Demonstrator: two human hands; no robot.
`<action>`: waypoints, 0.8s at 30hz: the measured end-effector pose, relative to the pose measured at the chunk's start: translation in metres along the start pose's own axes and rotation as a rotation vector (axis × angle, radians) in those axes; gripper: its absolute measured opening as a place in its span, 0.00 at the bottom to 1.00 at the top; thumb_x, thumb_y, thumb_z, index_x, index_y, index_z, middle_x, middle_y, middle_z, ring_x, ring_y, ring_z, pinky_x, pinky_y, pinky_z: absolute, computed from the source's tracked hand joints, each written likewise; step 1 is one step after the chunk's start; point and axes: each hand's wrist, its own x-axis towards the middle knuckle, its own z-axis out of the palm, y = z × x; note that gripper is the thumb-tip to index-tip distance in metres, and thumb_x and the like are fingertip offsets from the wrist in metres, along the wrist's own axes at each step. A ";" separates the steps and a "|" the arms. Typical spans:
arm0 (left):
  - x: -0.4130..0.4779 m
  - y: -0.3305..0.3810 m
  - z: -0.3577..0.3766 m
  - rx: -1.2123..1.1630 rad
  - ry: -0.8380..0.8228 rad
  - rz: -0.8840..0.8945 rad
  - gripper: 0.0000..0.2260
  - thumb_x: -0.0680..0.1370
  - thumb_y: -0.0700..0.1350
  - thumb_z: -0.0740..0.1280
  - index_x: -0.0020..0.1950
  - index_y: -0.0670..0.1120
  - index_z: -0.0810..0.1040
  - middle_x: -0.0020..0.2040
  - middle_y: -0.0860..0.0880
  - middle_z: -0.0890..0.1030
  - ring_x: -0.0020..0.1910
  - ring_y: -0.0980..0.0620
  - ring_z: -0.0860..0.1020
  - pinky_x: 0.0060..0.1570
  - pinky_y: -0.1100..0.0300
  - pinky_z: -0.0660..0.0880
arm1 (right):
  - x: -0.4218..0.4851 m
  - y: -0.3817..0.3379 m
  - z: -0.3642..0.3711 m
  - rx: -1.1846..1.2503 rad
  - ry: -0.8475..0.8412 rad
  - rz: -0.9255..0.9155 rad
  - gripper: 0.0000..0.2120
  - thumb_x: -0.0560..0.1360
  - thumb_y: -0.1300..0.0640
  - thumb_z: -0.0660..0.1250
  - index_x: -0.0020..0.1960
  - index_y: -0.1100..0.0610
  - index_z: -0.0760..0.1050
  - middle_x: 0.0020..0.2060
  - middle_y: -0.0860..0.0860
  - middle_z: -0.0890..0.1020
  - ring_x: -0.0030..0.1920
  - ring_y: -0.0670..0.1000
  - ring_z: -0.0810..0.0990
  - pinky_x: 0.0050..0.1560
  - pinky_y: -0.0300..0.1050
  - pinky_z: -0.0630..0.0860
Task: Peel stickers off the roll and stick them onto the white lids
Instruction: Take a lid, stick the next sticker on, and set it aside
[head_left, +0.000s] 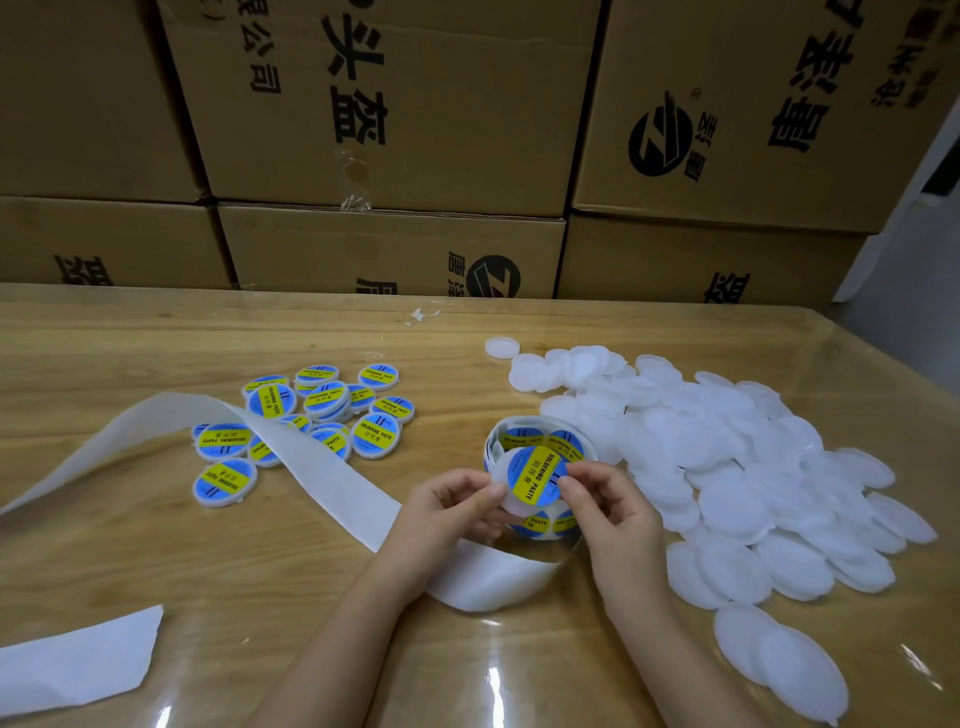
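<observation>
A wooden desk (156, 545) under clear film stands against stacked boxes (389, 104). One loose strip (78, 660) lies at its near left corner. A long ribbon (322, 467) loops past some fifteen labelled lids (375, 435). Mid-desk, the left hand (447, 504) pinches one lid (500, 470), and the right hand (608, 499) pinches the sticker (537, 475) on it, over one roll (519, 434). Plain lids (727, 467), beyond counting, heap toward the right edge. Open wood runs along the far edge.
</observation>
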 end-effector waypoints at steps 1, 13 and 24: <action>0.000 0.000 0.000 -0.012 0.002 -0.002 0.18 0.68 0.53 0.70 0.48 0.40 0.81 0.42 0.41 0.85 0.40 0.50 0.83 0.40 0.60 0.79 | 0.000 0.000 0.000 -0.004 -0.002 0.002 0.13 0.73 0.61 0.70 0.42 0.41 0.81 0.36 0.56 0.78 0.37 0.46 0.75 0.38 0.32 0.75; 0.002 0.000 0.001 -0.043 -0.005 -0.006 0.17 0.68 0.53 0.70 0.48 0.40 0.81 0.41 0.41 0.85 0.41 0.49 0.83 0.40 0.57 0.80 | -0.001 0.000 0.001 -0.090 -0.040 -0.044 0.16 0.73 0.62 0.71 0.41 0.39 0.81 0.31 0.46 0.77 0.31 0.42 0.70 0.33 0.31 0.71; 0.002 -0.003 0.000 -0.038 -0.007 -0.007 0.14 0.70 0.49 0.69 0.49 0.41 0.81 0.41 0.41 0.85 0.41 0.50 0.83 0.39 0.62 0.79 | -0.003 0.001 0.000 -0.183 -0.047 -0.083 0.15 0.73 0.59 0.71 0.43 0.37 0.79 0.36 0.51 0.78 0.32 0.40 0.71 0.35 0.29 0.71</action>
